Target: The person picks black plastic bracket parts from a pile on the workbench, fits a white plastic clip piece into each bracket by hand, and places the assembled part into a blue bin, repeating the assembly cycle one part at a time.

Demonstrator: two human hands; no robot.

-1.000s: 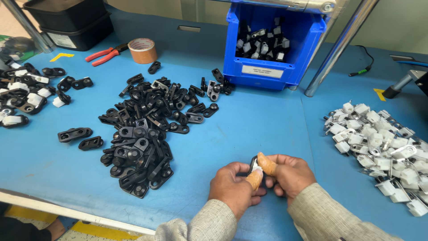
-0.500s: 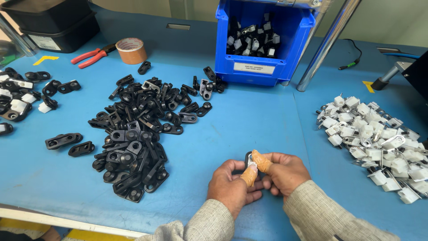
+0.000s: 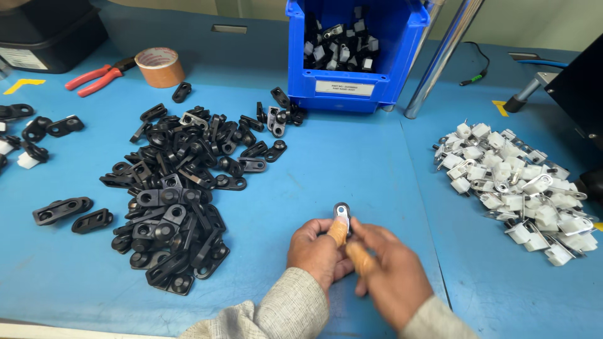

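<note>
Both my hands meet low in the middle of the blue table. My left hand (image 3: 317, 251) and my right hand (image 3: 386, 276) pinch one small part (image 3: 342, 213) together, a black piece with a white and metal clip on it, held upright at the fingertips. Orange finger cots cover one fingertip on each hand. A big heap of black plastic parts (image 3: 179, 182) lies to the left of my hands. A heap of white clips with metal tabs (image 3: 515, 185) lies to the right.
A blue bin (image 3: 348, 75) with assembled black-and-white parts stands at the back centre, a metal pole (image 3: 440, 63) beside it. Red pliers (image 3: 97, 76) and a tape roll (image 3: 160, 66) lie back left. More parts (image 3: 38, 132) sit at the far left. A black box (image 3: 47, 34) stands at the back left corner.
My view has shifted so the table's things sit further left in frame. My hands stay together on the small part, now raised a little and turned upright.
</note>
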